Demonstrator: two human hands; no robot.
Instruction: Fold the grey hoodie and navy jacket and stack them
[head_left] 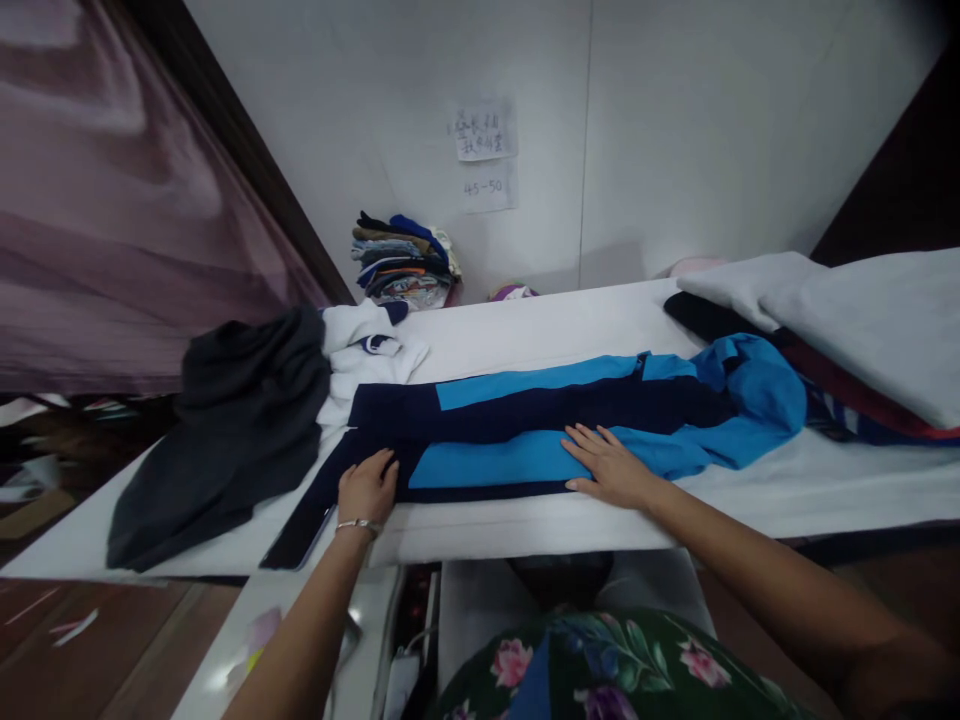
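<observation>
A hooded jacket (510, 415) in navy and bright blue lies stretched lengthwise across the white-covered table, its hood end bunched at the right. My left hand (367, 488) rests on the navy cloth near the jacket's left end, fingers lightly bent and thumb apart. On the blue panel along the near edge, my right hand (611, 468) lies flat with its fingers spread. A narrow dark strip (296, 530) slants toward the front edge left of my left hand, with a shiny edge beside it; I cannot tell whether a phone lies there.
A dark grey garment (225, 430) and white clothing (367, 355) lie at the left. Folded clothes (405, 255) are stacked against the wall. More clothes under a whitish cloth (862, 320) cover the right end. The table's front edge (525, 555) runs close to my body.
</observation>
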